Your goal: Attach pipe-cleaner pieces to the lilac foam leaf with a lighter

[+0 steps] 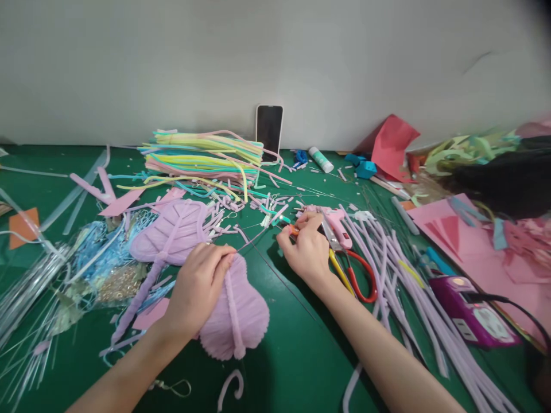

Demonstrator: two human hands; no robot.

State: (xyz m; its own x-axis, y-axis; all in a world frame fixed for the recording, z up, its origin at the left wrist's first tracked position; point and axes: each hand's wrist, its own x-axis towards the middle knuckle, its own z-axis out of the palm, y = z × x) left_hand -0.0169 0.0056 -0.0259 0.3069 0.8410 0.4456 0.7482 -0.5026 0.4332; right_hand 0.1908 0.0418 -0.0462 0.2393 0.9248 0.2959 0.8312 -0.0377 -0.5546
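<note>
Left hand (200, 287) pinches lilac leaf (253, 321) at top.
Midrib (233, 304) runs nearward from grip; right hand (307, 249), farther off, pinches orange item (294, 230), identity unclear.

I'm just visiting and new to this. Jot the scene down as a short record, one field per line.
Left hand: pinching the top edge of a ribbed lilac piece
Right hand: at a small orange item, mostly hidden; grip unclear
Beside right hand: red-handled scissors, lilac stems
Surface: green table
Toward the wall: multicoloured stem bundle, upright phone
</note>
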